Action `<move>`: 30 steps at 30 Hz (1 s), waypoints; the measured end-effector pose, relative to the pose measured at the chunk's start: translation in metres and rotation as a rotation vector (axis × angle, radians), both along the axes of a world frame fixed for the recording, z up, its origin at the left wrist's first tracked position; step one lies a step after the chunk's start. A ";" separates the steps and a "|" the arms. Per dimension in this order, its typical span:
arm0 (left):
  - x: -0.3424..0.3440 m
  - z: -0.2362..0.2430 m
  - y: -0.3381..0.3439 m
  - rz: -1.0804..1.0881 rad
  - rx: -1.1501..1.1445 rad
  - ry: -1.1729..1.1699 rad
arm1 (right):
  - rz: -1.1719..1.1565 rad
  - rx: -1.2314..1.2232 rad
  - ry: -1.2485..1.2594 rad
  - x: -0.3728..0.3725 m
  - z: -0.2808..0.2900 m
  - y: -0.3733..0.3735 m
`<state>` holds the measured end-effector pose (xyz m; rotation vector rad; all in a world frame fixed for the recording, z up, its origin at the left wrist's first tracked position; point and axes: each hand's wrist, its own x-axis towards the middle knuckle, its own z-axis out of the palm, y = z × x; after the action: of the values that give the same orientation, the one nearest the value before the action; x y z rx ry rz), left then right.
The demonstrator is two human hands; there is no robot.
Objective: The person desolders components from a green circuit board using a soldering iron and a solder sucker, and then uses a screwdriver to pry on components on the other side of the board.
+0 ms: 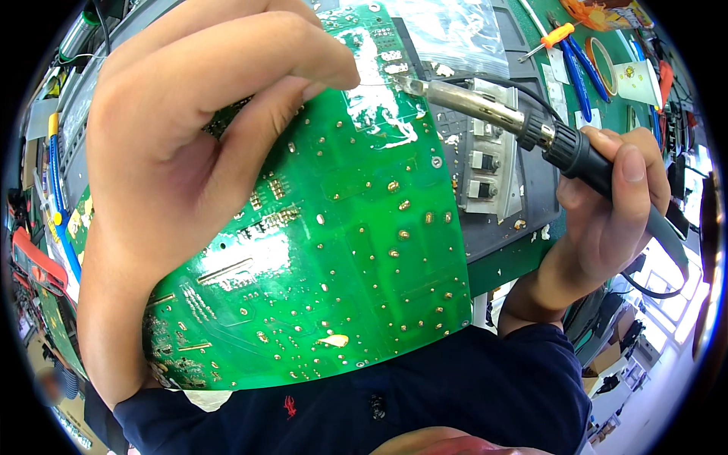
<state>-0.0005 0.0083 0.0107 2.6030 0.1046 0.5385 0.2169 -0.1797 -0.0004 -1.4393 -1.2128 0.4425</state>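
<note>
A dark grey mat is covering the middle of a green work surface, and a small metal part with black blocks is lying on the mat beside a clear plastic bag. Toward the far right edge, blue-handled pliers, an orange-handled screwdriver, a roll of tape and a white paper cup are lying close together. Blue and yellow cables are running down the left side, and bright daylight is coming in low on the right.

A large green circuit board is being held up over the surface, solder side toward the camera, filling the centre of the view above the person's dark blue shirt. The left hand is gripping the board's upper left edge, thumb pressing on the near face and fingers curling over the top. The right hand is closing around the black handle of a soldering iron, held like a pen at the board's right. The iron's metal tip is touching the board's upper edge, at a patch of whitish residue just beside the left thumb.
</note>
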 end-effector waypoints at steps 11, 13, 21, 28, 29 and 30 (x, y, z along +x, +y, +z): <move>-0.001 0.000 0.000 -0.003 0.006 -0.004 | -0.016 -0.023 0.054 -0.003 0.000 -0.001; -0.001 0.000 -0.001 0.002 0.001 -0.002 | 0.006 -0.018 0.072 -0.001 -0.001 -0.002; 0.005 -0.015 -0.015 0.077 -0.058 -0.195 | -0.012 -0.014 0.076 -0.004 -0.001 0.001; 0.002 0.000 -0.004 0.029 0.001 0.003 | -0.048 -0.026 0.032 -0.006 0.001 0.001; 0.002 0.000 -0.004 0.027 -0.005 0.004 | -0.030 -0.011 0.020 -0.004 0.001 0.001; 0.002 0.000 -0.004 0.024 -0.002 0.004 | -0.010 0.007 0.011 -0.003 -0.001 0.001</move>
<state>0.0018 0.0040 0.0107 2.6036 0.1373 0.5418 0.2138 -0.1784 -0.0009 -1.4351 -1.1968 0.4382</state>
